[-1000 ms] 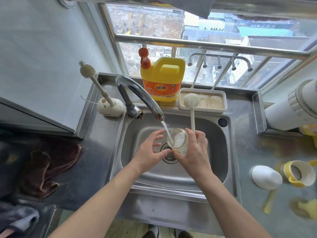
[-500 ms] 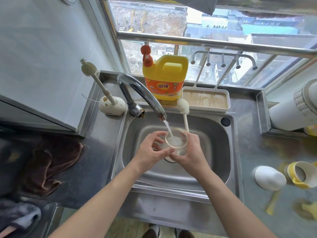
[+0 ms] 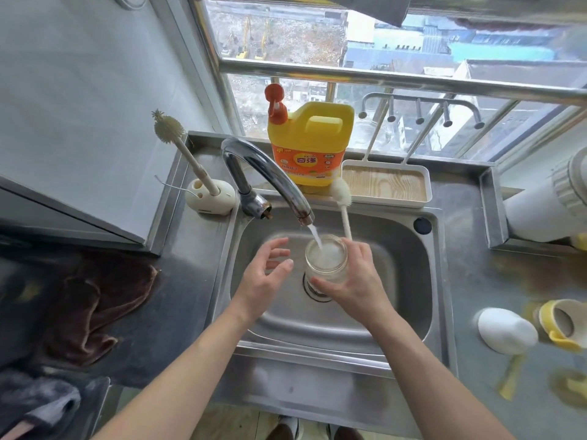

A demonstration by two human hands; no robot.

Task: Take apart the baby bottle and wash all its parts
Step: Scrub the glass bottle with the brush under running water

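The bottle [image 3: 325,260] is upright over the sink [image 3: 397,281] drain, its mouth under the tap's [image 3: 270,173] stream. The right hand [image 3: 355,281] clasps it, thumb across the front and fingers [image 3: 359,249] curled behind. The brush [image 3: 341,192] rises from behind those fingers; whether they grip it I cannot tell. The left hand [image 3: 263,281] hovers just beside the bottle, fingers spread and touching nothing.

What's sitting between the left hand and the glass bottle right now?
Nothing: in the head view the left hand is open beside the bottle, with only bare sink basin showing through the gap.
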